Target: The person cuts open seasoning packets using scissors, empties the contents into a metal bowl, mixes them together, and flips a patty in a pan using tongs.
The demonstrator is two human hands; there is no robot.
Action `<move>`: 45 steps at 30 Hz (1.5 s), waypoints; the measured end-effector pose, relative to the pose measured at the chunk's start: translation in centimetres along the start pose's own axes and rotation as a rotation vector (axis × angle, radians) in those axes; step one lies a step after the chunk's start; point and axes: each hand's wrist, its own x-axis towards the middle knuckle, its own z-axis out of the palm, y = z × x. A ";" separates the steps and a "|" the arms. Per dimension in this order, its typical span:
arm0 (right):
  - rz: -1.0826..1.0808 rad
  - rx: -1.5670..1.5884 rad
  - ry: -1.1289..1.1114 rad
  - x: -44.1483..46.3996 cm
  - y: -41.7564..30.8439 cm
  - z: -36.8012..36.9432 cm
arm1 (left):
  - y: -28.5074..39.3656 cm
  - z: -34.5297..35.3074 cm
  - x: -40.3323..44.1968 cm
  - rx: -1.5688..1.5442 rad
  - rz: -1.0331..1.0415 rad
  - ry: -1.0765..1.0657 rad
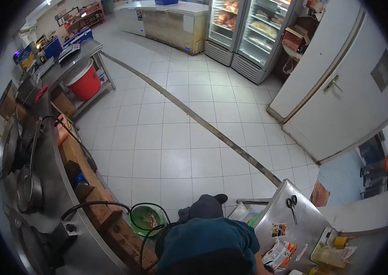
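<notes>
Below me a torso in a teal shirt fills the bottom middle, with dark clothing and a dark shoe beyond it. A bare forearm, my right one by its place, reaches down at the bottom edge. My right hand is mostly cut off and its fingers cannot be made out. It is nearest to an open printed packet on the steel table. On that table lie black-handled scissors and a small printed sachet. My left hand does not show.
A green bin with litter and black hoses stands left, beside a steel counter with pans. A tray with yellow-lidded containers sits at right. Farther off are a red bucket, glass-door fridges and a white door.
</notes>
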 end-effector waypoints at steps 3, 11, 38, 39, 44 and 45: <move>0.031 -0.032 0.051 -0.8 1.6 -2.9 | 0.2 0.4 0.2 0.011 0.009 -0.023; 0.352 -0.466 0.381 -9.4 0.3 -12.2 | 3.9 -1.1 -1.4 -0.069 -0.017 0.147; 0.821 1.078 1.448 -6.3 -5.1 -6.9 | -3.5 -20.1 -5.5 0.287 -0.160 -0.166; 0.815 1.054 1.429 -5.4 -5.1 -6.7 | -2.8 -19.3 -4.8 0.393 -0.064 -0.230; 0.768 0.993 1.419 -1.1 -5.8 -5.4 | -6.8 -15.7 -3.6 0.669 0.176 -0.396; 0.753 0.970 1.422 -0.5 -6.2 -5.3 | -6.8 -16.3 -3.4 0.617 0.126 -0.472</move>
